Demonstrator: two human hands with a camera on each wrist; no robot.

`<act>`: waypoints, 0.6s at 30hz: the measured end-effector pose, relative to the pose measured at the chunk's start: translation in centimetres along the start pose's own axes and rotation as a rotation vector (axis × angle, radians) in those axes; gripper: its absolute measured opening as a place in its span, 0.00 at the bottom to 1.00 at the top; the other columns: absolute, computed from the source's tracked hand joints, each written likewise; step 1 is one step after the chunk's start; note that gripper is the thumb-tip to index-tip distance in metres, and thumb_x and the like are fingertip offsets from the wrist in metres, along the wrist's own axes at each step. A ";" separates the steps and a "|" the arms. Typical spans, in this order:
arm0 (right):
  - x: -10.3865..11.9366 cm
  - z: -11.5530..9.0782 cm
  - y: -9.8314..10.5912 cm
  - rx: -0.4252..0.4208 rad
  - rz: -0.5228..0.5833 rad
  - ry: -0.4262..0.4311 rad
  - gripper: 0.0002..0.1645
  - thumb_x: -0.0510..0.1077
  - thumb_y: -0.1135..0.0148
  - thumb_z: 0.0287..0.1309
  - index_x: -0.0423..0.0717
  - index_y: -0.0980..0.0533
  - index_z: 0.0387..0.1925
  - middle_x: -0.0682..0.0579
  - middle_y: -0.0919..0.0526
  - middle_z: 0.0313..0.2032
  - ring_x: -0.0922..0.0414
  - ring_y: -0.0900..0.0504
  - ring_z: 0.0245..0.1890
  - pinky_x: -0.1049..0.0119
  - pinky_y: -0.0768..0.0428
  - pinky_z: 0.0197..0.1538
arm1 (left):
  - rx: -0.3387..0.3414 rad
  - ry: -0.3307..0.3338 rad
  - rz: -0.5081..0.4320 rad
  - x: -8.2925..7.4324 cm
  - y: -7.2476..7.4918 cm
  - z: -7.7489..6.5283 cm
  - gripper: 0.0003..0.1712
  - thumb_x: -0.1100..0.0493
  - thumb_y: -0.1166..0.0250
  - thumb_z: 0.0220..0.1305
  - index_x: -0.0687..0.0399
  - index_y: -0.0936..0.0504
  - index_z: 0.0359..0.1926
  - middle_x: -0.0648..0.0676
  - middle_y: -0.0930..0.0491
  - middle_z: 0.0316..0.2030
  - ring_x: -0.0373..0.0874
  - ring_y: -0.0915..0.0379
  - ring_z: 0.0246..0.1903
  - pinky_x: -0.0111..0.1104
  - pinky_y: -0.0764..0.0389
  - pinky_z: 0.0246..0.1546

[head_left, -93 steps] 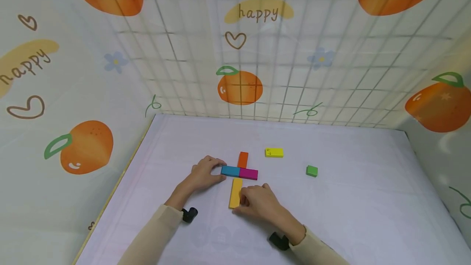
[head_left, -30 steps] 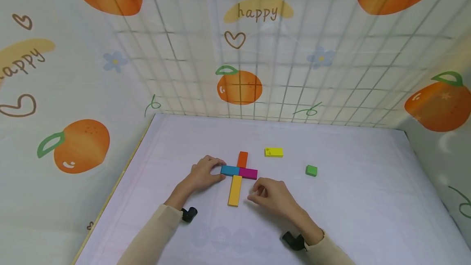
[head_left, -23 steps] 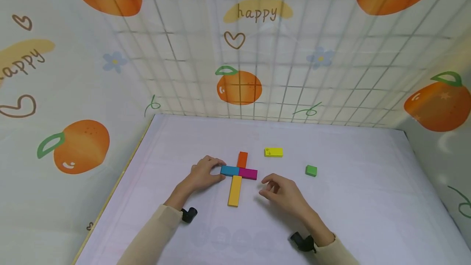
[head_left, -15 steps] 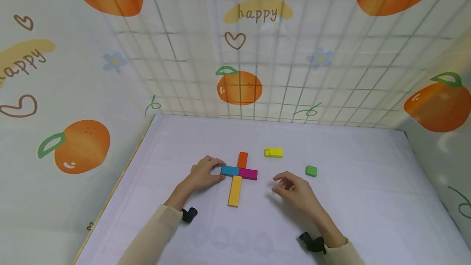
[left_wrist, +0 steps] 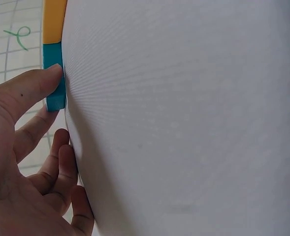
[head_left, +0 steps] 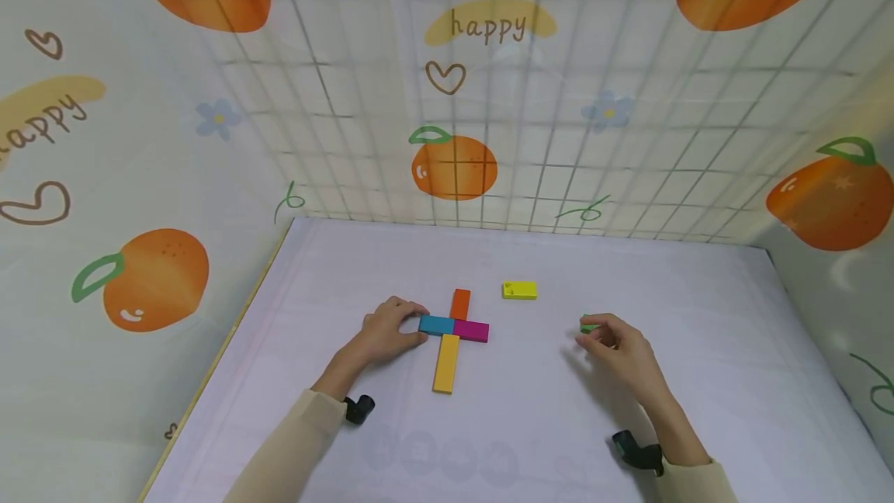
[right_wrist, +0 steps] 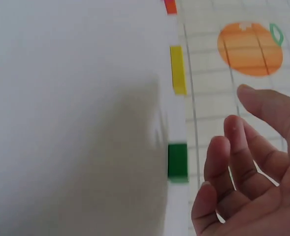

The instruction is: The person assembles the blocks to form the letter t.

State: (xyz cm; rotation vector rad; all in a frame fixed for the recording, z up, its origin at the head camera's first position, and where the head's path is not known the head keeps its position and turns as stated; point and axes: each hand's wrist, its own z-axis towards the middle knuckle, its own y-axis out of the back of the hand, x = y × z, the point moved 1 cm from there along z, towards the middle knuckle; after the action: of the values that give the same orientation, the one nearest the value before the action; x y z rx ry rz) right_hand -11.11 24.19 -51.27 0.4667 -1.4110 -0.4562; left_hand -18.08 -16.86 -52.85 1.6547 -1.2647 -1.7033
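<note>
Blocks (head_left: 446, 364), six; hands (head_left: 386, 330), two

A flat, oblong blue block (head_left: 437, 324) lies pointing rightward from the left hand (head_left: 382, 332), its near end pinched between thumb and finger, while a small, stubby green block (right_wrist: 177, 161) sits just beyond the right hand (head_left: 623, 354), partly hidden by it in the head view.

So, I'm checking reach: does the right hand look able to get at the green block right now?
Probably yes: the right hand is empty and close by, thumb and fingers apart, and in the right wrist view no other block lies between it and the green block.
</note>
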 end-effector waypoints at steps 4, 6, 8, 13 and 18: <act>-0.9 0.3 1.1 -0.016 -0.017 -0.053 0.21 0.49 0.32 0.64 0.45 0.21 0.55 0.50 0.17 0.34 0.55 0.22 0.32 0.66 0.27 0.32 | 0.000 -0.003 -0.004 0.0 0.0 0.0 0.22 0.48 0.28 0.61 0.35 0.19 0.57 0.48 0.27 0.50 0.46 0.32 0.52 0.49 0.34 0.54; -1.3 0.6 1.4 -0.023 -0.029 -0.087 0.22 0.51 0.32 0.64 0.45 0.22 0.56 0.49 0.16 0.35 0.55 0.21 0.33 0.66 0.26 0.32 | -0.003 -0.004 -0.008 0.1 0.0 0.0 0.22 0.48 0.28 0.61 0.35 0.19 0.57 0.48 0.27 0.50 0.46 0.32 0.52 0.49 0.34 0.54; -1.6 0.8 1.6 -0.022 -0.040 -0.117 0.24 0.51 0.32 0.64 0.43 0.23 0.57 0.48 0.16 0.36 0.55 0.20 0.35 0.66 0.25 0.33 | -0.003 -0.005 -0.008 0.1 0.0 0.0 0.22 0.48 0.28 0.61 0.35 0.19 0.57 0.48 0.27 0.50 0.45 0.32 0.52 0.49 0.34 0.54; -2.1 1.3 1.9 -0.010 -0.062 -0.161 0.28 0.52 0.32 0.64 0.41 0.24 0.59 0.46 0.16 0.39 0.50 0.19 0.40 0.64 0.23 0.36 | -0.006 -0.012 -0.016 0.1 0.0 0.0 0.22 0.48 0.28 0.61 0.35 0.19 0.56 0.48 0.27 0.50 0.46 0.32 0.53 0.50 0.35 0.54; -2.7 1.7 1.9 0.026 -0.089 -0.187 0.30 0.49 0.33 0.65 0.40 0.27 0.62 0.43 0.18 0.41 0.45 0.20 0.45 0.60 0.24 0.38 | -0.014 -0.033 -0.019 0.2 0.0 -0.1 0.22 0.48 0.27 0.61 0.36 0.18 0.56 0.48 0.27 0.50 0.46 0.31 0.52 0.51 0.34 0.54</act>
State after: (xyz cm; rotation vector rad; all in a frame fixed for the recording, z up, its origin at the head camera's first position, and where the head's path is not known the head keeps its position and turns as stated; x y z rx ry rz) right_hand -13.02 27.21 -52.20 0.5195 -1.5820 -0.5658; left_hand -18.06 -17.10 -52.93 1.6415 -1.2532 -1.7536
